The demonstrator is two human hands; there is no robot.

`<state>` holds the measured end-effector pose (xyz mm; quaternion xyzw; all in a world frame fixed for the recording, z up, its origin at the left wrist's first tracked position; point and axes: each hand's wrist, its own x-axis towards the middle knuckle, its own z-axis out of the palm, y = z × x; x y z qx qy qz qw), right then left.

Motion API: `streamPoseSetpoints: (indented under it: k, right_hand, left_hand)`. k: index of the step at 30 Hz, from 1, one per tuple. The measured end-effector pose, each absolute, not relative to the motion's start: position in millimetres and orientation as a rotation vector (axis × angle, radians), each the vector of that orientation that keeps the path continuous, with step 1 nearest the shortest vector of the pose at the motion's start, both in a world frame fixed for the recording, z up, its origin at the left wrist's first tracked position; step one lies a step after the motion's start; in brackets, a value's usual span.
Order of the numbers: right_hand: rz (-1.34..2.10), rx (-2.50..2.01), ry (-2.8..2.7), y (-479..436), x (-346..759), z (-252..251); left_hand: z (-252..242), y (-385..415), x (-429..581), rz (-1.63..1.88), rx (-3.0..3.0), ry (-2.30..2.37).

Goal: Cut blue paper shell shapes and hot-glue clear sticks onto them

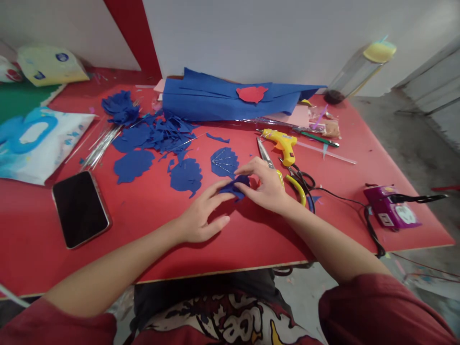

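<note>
There's "ice" readable on the shirt (240,328), other lettering lost in folds, as the right hand (268,187) pinches a crumpled blue piece (242,181), half hidden by fingers, over the red table (244,244), the left hand (201,218) touching it, thumb spread, with partly covered scissors (264,151) and a yellow glue gun (282,142) beyond.
</note>
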<state>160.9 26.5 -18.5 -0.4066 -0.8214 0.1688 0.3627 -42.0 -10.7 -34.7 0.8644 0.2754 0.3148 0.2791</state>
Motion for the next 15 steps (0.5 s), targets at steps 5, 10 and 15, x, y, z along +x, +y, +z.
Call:
streamPoseSetpoints:
  k: [5,10,15]
  right_hand:
    - [0.298,-1.066,-2.199,28.7,163.1,-21.6]
    - [0.285,-1.033,-2.183,27.1,162.5,-24.2]
    - [0.469,-1.235,-1.824,31.1,162.0,-28.3]
  left_hand:
    - [-34.5,-9.7,-41.8,0.928,2.073,0.877]
    - [-39.6,-7.2,-39.5,0.872,2.235,0.921]
    - [-42.0,-7.5,-41.6,0.869,2.303,0.991]
